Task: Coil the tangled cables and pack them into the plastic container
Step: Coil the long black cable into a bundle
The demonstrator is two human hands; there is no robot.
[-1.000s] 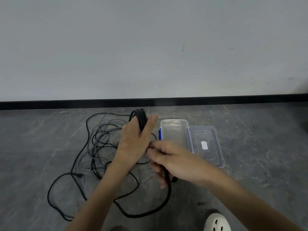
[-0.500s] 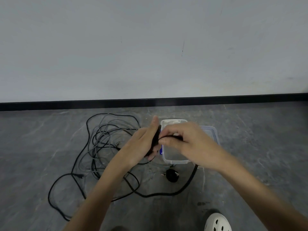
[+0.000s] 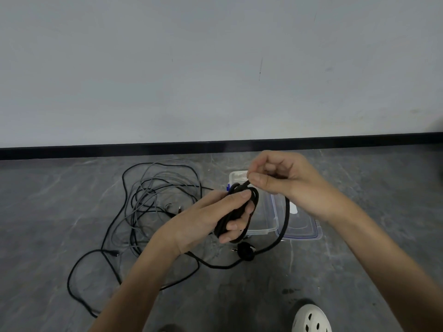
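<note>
Half a second on, the right hand (image 3: 285, 185) has lifted from in front of the container (image 3: 261, 232) and now sits higher, above and to the right of the left hand (image 3: 206, 221). The left hand has turned so its fingers face the camera, and the black coil (image 3: 254, 196) it carries is in plainer view than before. The plug (image 3: 245, 254) lies on the floor (image 3: 371, 236) about where it did.

The left hand grips the coil, thumb pressed across the upper loops and fingers curled round the lower ones. The right hand pinches the black cable (image 3: 285, 224) between thumb and forefinger just above the top of the coil, its other fingers curled in. From that pinch the loose length drops past the container, sweeps along the floor and ends at the plug just below the left hand.

The clear container stands open on the floor behind the left hand, its lid (image 3: 303, 232) lying flat against its right side. To the left, a tangle of grey and black cables (image 3: 153, 200) sprawls over the floor, partly behind the left forearm. A white shoe (image 3: 311, 318) shows at the bottom edge.
</note>
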